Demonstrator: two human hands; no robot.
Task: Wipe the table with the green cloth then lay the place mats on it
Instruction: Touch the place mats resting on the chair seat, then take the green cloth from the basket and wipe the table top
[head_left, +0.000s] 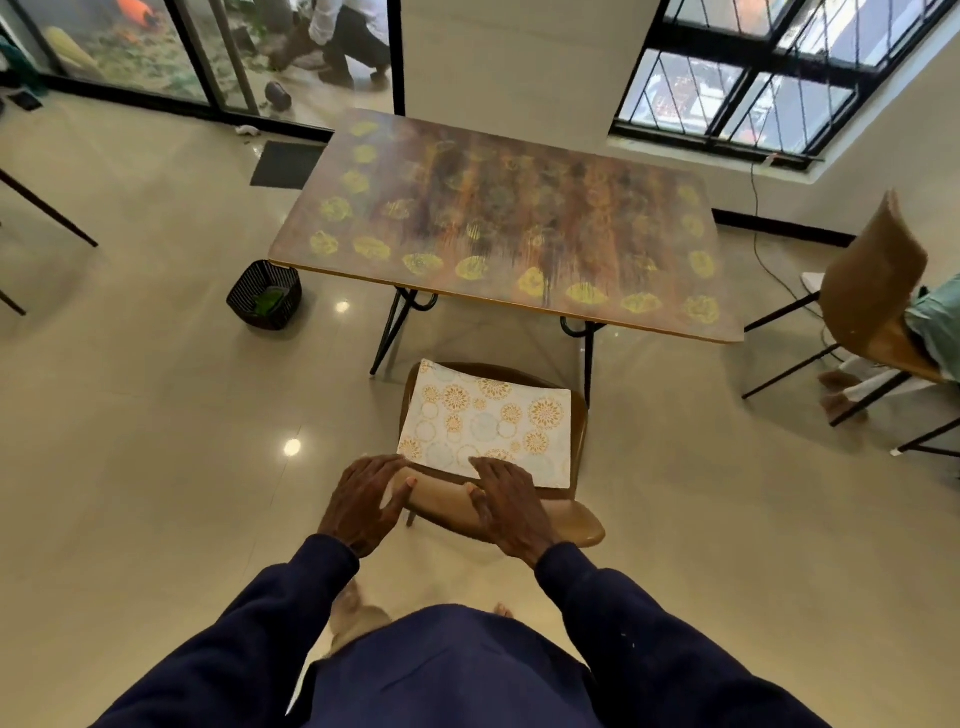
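Currently the place mats (488, 423) lie on the seat of a brown chair (576, 525), which stands on the floor (156, 415) just short of the surface (493, 223). Only the top mat shows, white with orange and pale-blue rosettes; how many lie beneath it cannot be told.

Surface: brown patterned top with yellow motifs round its rim, on black legs, well apart from both hands.

Left hand (363, 501): fingers straight and spread, reaching over the left end of the chair back toward the near-left corner of the mats. Whether they touch the mats cannot be confirmed.

Right hand (506, 506): fingers straight, laid flat on the near edge of the top mat, thumb against the chair back. Nothing is gripped.

Container: 1 black ribbed basket (240, 299) on the floor beside the near-left corner of the surface. In it lies the green cloth (270, 303), crumpled at the bottom.

A 2nd chair (872, 291) stands to the right of the surface, with a seated person partly in view on it.
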